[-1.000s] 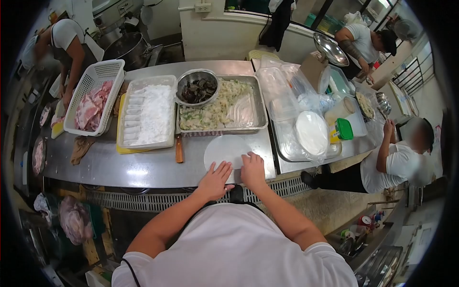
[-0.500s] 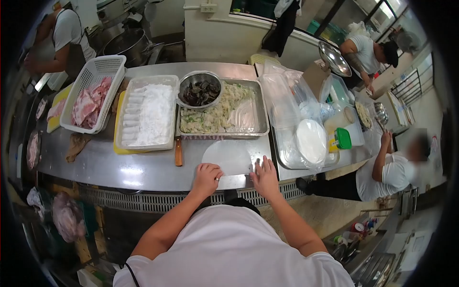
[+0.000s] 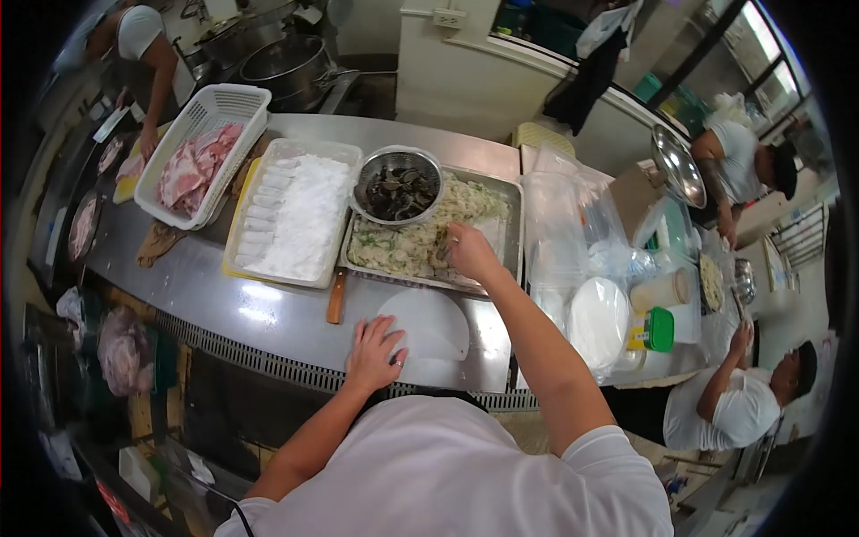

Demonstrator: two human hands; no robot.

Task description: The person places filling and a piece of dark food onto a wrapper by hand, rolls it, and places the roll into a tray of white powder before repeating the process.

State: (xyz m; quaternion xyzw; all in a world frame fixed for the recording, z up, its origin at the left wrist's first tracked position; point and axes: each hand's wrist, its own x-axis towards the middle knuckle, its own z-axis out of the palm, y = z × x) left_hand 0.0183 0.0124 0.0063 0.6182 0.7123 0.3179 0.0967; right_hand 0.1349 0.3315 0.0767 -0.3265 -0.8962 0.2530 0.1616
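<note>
My left hand (image 3: 376, 355) lies on the steel table with its fingers spread, at the left edge of a thin, round, translucent wrapper sheet (image 3: 434, 322). My right hand (image 3: 472, 253) reaches into a metal tray (image 3: 517, 228) of pale filling flecked with green (image 3: 389, 237). Its fingers are curled together around some filling at the scraped edge. A steel bowl of dark, sliced pieces (image 3: 398, 186) rests on the tray's upper left corner. To the left stands a white container (image 3: 300, 210) with rolled pieces along one side and white powder over the rest.
A wooden-handled tool (image 3: 335, 295) lies beside the tray. Raw meat (image 3: 199, 179) fills a white basket (image 3: 242, 103). On the right are a stack of white rounds in plastic (image 3: 598, 327) and a green-lidded jar (image 3: 658, 329). Co-workers stand at left and right.
My right hand has moved from the wrapper sheet up into the filling tray, and its fingers have closed. My left hand has stayed by the sheet, fingers now spread. The view has tilted.
</note>
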